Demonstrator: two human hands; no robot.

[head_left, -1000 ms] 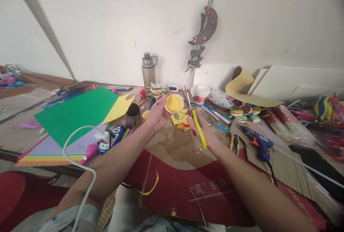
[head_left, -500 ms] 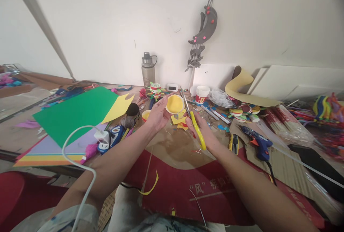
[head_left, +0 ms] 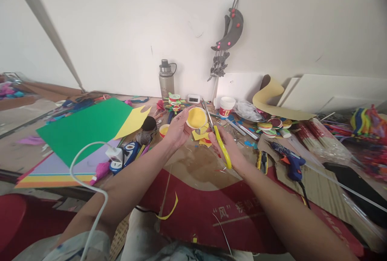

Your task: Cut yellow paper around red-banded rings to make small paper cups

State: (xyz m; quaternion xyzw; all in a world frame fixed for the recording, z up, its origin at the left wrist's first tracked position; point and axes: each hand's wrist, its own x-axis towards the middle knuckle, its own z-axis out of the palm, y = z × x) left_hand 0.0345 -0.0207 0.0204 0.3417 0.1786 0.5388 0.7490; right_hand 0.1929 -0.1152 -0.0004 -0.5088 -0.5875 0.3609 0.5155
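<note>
My left hand [head_left: 179, 129] grips a small round cup piece [head_left: 196, 118] by its side; its pale rim faces me and its inside is yellow. Scissors [head_left: 222, 147] with yellow handles are in my right hand [head_left: 227, 146], blades pointing up and away, close to the right of the cup's rim. Whether the blades touch the rim I cannot tell. Below the cup lie yellow paper scraps [head_left: 200, 135]. A second yellow-lined cup piece [head_left: 164, 130] rests left of my left hand.
Green paper [head_left: 87, 126] and a white charger [head_left: 115, 154] lie to the left. A steel bottle [head_left: 166, 81] and paper cups [head_left: 226, 106] stand at the back. A box cutter [head_left: 263, 162], a blue glue gun [head_left: 288, 159] and a black phone [head_left: 356, 188] lie to the right.
Both hands stay almost in place with the cup piece and the scissors. The cup piece tips slightly, showing more of its inner wall. The camera view shifts a little.
</note>
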